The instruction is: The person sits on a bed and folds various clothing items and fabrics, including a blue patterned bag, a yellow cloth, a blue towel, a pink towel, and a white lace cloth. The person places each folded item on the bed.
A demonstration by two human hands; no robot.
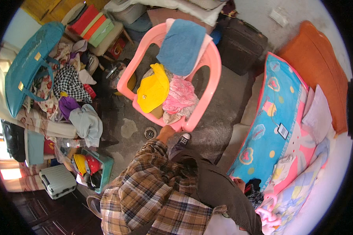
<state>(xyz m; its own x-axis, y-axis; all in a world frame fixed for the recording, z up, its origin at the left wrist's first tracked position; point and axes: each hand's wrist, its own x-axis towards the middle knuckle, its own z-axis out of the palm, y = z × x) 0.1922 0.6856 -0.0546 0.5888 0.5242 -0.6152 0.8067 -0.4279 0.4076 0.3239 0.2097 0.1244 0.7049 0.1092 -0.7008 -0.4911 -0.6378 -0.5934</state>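
My left hand (166,133) grips the front seat edge of a pink plastic armchair (214,85). On its seat lie a yellow cloth (156,91) and a crumpled pink cloth (181,94), with paler cloths beneath them. A blue towel (182,44) hangs over the backrest, with a pale pink cloth showing behind it. Low on the right, my right hand (239,185) is partly hidden by my trouser leg. It is at the edge of a blue and pink printed blanket (253,152), beside a small dark bundle of cloth (253,191).
At left, clothes (67,82) are heaped beside a teal bag (32,70). A green crate (106,173) and a silver case (58,180) stand below. A dark suitcase (241,44) is behind the chair. An orange cushion (317,67) rests against the right wall.
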